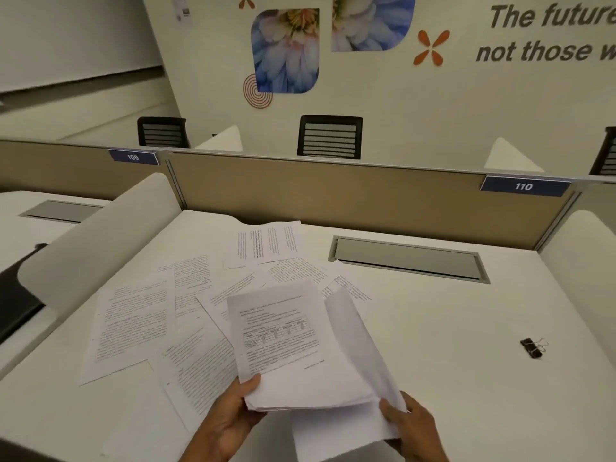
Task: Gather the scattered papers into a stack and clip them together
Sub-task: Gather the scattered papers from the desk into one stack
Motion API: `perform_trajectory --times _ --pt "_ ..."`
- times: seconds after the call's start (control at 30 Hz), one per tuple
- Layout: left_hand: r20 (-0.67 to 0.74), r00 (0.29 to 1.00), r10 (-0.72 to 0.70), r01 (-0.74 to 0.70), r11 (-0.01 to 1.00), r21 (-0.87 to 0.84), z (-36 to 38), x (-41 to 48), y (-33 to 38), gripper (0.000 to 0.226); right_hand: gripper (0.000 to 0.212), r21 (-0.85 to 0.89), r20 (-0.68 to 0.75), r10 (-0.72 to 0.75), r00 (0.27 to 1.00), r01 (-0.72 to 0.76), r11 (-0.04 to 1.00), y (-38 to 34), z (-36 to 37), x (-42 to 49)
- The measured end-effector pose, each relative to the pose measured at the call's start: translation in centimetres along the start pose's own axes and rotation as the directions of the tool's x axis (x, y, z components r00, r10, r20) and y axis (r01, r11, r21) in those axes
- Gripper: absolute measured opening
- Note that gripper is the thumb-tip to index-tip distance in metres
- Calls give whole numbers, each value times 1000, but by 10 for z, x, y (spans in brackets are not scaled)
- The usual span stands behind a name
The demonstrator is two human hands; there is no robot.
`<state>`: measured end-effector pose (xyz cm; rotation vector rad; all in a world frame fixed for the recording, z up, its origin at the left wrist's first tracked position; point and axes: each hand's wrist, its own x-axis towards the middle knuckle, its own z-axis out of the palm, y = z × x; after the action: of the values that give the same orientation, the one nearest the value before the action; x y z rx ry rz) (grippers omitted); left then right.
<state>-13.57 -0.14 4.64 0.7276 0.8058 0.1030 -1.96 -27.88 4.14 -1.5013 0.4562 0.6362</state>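
Note:
My left hand (230, 418) grips the near corner of a thin stack of printed papers (286, 341) held above the white desk (466, 395). My right hand (413, 428) pinches a single sheet (360, 345) that curls upward beside the stack's right edge. Several more printed sheets lie scattered on the desk: one large page at the left (133, 321), one under the stack (196, 361), and others farther back (263, 245). A black binder clip (532, 347) lies alone on the desk at the right, well away from both hands.
A grey cable hatch (408, 258) is set into the desk behind the papers. A tan partition (333, 195) with a "110" label closes the back. Curved white dividers (100, 238) stand at the left and right sides. Black chairs (330, 136) sit beyond the partition.

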Motion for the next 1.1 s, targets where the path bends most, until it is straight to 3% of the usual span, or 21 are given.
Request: perform_trajectory --times 0.1,0.3,0.33,0.6,0.67,0.77,0.87,0.93,1.1 --pt "38 999 23 -24 999 23 8 -7 -5 43 25 32 54 8 999 -10 999 7 10 -4" --pt "97 995 -1 0 1000 6 4 -19 0 49 93 -32 287 61 956 -54 998 7 7 0" --pt "111 994 -4 4 1000 7 3 -22 0 47 97 -55 335 68 940 -52 997 6 5 0" --pt "75 996 55 -55 998 -5 -6 -30 -5 41 38 -207 517 69 853 46 977 -11 5 -14" --pt "58 996 61 -61 998 -4 -7 -30 -6 42 40 -262 516 54 855 98 960 -12 12 -19" --pt "37 997 69 -69 998 11 -16 -25 -1 42 63 -327 514 74 855 115 938 -11 19 -17" --pt "64 996 61 -63 998 29 -29 -17 12 42 65 -156 455 200 868 -143 977 -11 31 -9" --pt "95 994 53 -60 995 80 -38 -11 23 39 59 -104 432 238 870 -214 971 -13 50 -3" --pt "125 984 130 -159 953 260 -64 14 58 43 39 -206 410 27 912 64 977 -21 133 -20"
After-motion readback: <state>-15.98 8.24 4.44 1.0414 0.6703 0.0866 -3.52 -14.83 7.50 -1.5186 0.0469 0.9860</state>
